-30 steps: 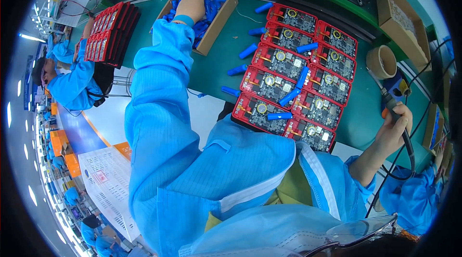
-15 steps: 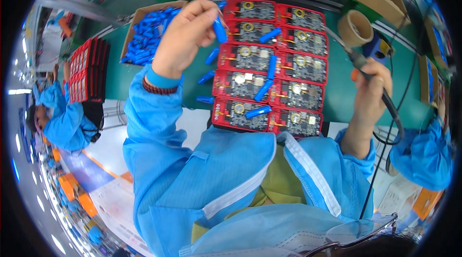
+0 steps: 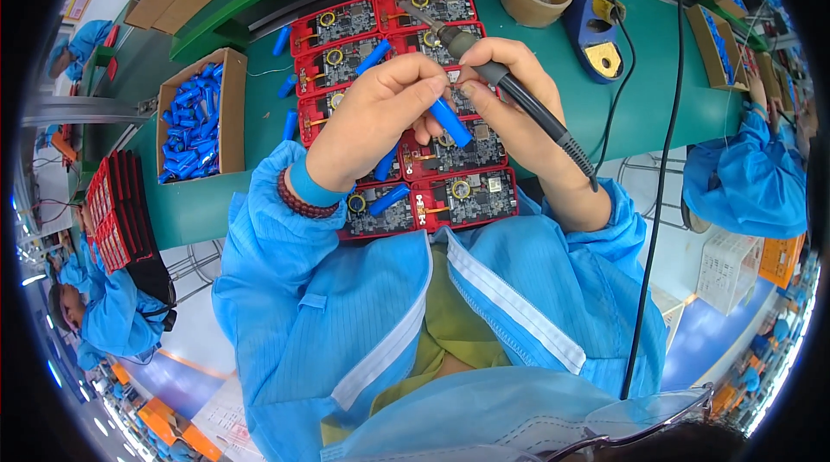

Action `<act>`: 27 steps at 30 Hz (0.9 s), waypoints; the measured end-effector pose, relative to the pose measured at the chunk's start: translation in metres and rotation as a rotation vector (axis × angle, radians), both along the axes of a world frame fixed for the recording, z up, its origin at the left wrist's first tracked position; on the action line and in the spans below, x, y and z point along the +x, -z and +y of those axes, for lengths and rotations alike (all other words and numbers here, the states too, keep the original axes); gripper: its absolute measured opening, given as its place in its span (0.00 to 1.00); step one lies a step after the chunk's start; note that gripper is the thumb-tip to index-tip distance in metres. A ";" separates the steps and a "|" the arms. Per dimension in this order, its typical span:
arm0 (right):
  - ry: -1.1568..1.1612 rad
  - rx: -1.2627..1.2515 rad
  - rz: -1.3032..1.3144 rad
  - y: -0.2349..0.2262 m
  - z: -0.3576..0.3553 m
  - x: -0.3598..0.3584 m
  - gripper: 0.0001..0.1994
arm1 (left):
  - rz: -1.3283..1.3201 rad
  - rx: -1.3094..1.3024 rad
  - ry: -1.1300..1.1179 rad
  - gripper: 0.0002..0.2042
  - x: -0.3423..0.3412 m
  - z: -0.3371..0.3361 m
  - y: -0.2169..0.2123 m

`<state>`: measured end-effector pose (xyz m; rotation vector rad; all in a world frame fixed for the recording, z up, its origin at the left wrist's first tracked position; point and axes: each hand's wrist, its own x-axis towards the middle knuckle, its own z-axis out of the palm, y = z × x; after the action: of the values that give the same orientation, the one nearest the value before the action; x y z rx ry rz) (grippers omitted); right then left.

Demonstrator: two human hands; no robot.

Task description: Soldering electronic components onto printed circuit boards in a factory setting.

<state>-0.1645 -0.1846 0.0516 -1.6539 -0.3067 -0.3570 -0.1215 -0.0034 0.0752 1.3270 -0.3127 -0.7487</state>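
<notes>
A bright, evenly lit fisheye view, framed as a circle with solid black corners. Light falls from overhead and is diffuse, so the green tabletop (image 3: 674,90) shows only soft, faint shadows beneath the hands. Colours are vivid and saturated. The centre is sharp. Toward the rim, straight edges bow strongly, shapes squeeze together and detail goes soft. A small glare of white light shows at the far left rim. The blue fabric at the lower edge is slightly blurred.

A light blue smock with white-edged front bands covers both arms, over a yellow-green shirt. At nine o'clock of the left hand (image 3: 380,116), a dark red bead bracelet (image 3: 298,200) rings the wrist beside a blue cuff.
</notes>
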 end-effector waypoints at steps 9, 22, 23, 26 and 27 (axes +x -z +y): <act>-0.077 -0.357 -0.286 -0.012 -0.015 -0.001 0.16 | -0.547 0.183 -0.038 0.07 -0.008 -0.012 0.014; 0.081 -0.541 -0.472 -0.001 -0.012 0.008 0.17 | -0.758 0.349 -0.168 0.01 -0.013 -0.023 0.009; 0.083 -0.548 -0.482 -0.002 -0.012 0.008 0.17 | -0.779 0.352 -0.167 0.02 -0.013 -0.023 0.008; 0.028 -0.555 -0.468 -0.010 -0.019 0.013 0.17 | -0.870 0.320 -0.205 0.03 -0.011 -0.021 0.006; 0.127 -0.630 -0.515 -0.014 -0.027 0.015 0.16 | -0.862 0.329 -0.311 0.02 -0.010 -0.017 0.011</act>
<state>-0.1495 -0.2117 0.0658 -2.1868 -0.7590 -0.8505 -0.1316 -0.0200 0.0637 1.9180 -0.6622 0.0798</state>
